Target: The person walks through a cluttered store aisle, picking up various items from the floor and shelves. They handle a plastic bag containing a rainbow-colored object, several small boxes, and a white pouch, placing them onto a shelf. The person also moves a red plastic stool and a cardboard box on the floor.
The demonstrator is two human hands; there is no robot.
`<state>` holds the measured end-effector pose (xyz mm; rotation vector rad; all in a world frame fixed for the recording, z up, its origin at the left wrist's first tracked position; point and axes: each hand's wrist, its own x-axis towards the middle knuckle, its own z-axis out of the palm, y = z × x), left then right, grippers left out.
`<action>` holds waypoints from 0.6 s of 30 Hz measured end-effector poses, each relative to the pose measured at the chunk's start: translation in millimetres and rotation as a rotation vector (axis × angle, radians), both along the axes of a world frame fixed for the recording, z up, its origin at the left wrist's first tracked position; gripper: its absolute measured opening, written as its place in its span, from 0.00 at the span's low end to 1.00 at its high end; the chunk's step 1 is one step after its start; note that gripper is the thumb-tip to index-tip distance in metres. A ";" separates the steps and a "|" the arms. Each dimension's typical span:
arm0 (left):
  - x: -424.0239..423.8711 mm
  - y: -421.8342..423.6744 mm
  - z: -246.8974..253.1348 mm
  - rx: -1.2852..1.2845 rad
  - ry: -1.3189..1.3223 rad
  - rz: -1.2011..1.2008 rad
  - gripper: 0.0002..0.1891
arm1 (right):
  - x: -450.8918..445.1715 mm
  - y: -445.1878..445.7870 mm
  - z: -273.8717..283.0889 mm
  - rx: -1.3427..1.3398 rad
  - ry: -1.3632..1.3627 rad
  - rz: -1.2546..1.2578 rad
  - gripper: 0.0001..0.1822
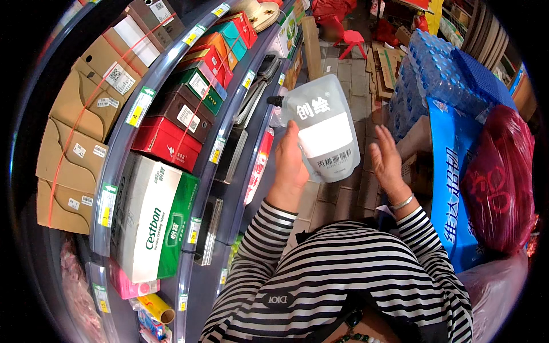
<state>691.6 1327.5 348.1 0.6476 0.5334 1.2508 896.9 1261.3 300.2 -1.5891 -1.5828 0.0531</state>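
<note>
A grey-white pouch of acrylic paint [328,160] with a black spout cap is held up in front of me, its spout pointing left. My left hand [291,163] grips it by its lower left edge, with the thumb along the side. My right hand [388,160] is raised to the right of the pouch, apart from it, with the fingers spread a little and nothing held. A bracelet circles the right wrist. Both sleeves are striped black and white.
On the left, shelves [141,107] carry shoe boxes [171,141], a drinking-water carton [150,218] and trays. Bottled-water packs [429,73], a blue carton [454,171] and a red plastic bag [499,180] stand at right. A red stool [353,39] and flattened cardboard [386,64] lie ahead along the paved aisle.
</note>
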 end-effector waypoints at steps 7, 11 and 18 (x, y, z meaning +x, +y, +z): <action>-7.2 -21.0 2.9 0.294 0.315 -0.205 0.21 | -12.4 11.8 106.5 0.190 -0.022 0.332 0.21; -14.4 -29.5 12.3 0.408 0.580 -0.198 0.20 | -27.6 16.9 138.2 0.262 -0.216 0.371 0.21; -30.6 -37.5 -5.3 0.731 0.912 -0.005 0.18 | -91.5 28.8 133.7 0.244 -0.297 0.511 0.17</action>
